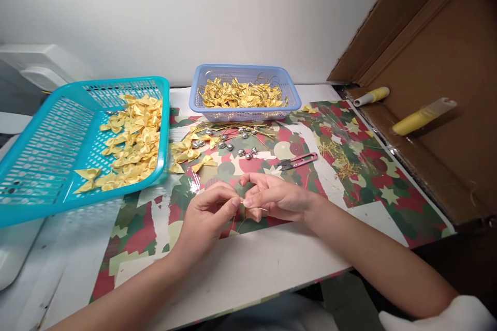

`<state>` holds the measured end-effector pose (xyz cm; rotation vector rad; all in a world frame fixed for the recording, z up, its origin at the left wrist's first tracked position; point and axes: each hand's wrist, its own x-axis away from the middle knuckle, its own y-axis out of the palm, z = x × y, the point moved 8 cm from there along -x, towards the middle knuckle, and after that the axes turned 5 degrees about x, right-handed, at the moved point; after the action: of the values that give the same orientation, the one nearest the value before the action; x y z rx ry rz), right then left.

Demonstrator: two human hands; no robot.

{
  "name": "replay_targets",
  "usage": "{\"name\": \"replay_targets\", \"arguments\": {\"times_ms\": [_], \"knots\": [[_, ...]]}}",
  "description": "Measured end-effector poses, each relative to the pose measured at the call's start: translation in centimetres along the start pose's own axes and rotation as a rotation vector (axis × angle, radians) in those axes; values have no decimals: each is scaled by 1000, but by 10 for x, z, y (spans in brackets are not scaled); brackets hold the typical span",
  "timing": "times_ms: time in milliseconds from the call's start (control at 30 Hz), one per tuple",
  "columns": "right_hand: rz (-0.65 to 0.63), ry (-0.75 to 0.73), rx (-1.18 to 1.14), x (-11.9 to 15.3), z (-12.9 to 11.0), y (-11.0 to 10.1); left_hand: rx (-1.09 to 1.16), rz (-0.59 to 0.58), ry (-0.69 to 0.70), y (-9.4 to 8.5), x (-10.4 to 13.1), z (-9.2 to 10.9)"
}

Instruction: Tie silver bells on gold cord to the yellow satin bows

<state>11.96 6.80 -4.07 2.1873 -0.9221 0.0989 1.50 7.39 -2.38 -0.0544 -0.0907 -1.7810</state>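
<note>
My left hand (212,211) and my right hand (275,197) meet fingertip to fingertip above the front of the table. Both pinch a thin gold cord (263,209), whose end sticks out below my right fingers. Anything else between the fingertips is too small or hidden to make out. Just beyond my hands lie small silver bells (248,154) in little groups and loose yellow ribbon bows (204,163). Pink-handled thread snips (298,161) rest on the patterned sheet behind my right hand. A bundle of gold cords (233,128) lies farther back.
A turquoise basket (166,129) with many yellow bows stands at the left. At the back is a blue basket (293,98) holding bows with gold cords. Cord scraps (344,160) lie to the right, near a cardboard wall (435,62) with two yellow-wrapped tubes (417,121).
</note>
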Motion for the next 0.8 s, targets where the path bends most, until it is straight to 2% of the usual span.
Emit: {"name": "replay_targets", "arguments": {"times_ms": [233, 800], "knots": [[-32, 9, -13, -1, 1, 2, -73, 55, 53, -5, -1, 2], [-36, -7, -52, -3, 1, 2, -14, 86, -4, -5, 0, -2]]}}
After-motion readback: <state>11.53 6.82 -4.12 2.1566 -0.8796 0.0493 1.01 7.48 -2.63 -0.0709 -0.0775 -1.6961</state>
